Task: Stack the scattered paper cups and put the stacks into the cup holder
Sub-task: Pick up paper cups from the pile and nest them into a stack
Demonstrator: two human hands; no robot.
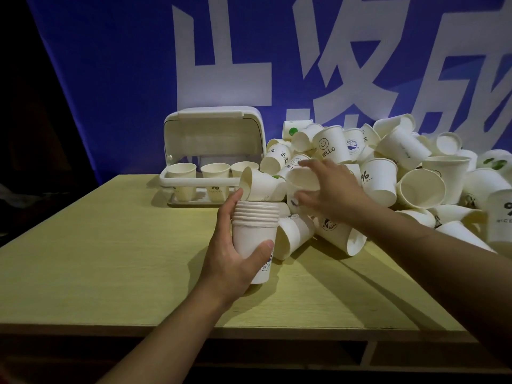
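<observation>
Stack of nested white paper cups (256,228) upright above the tabletop (110,245), rims bunched near its top. One loose cup (260,187) tilted on the stack's mouth. Heap of scattered cups (401,176) just right. White cup holder (213,151), lid raised, holds three upright cups.

I am watching through a single head-worn wide-angle camera, looking forward and down across the yellow table (110,245) from its near edge. It is sitting close enough that both forearms are filling the lower frame, and it is facing a blue banner (124,79) behind the cup holder (213,151).
</observation>
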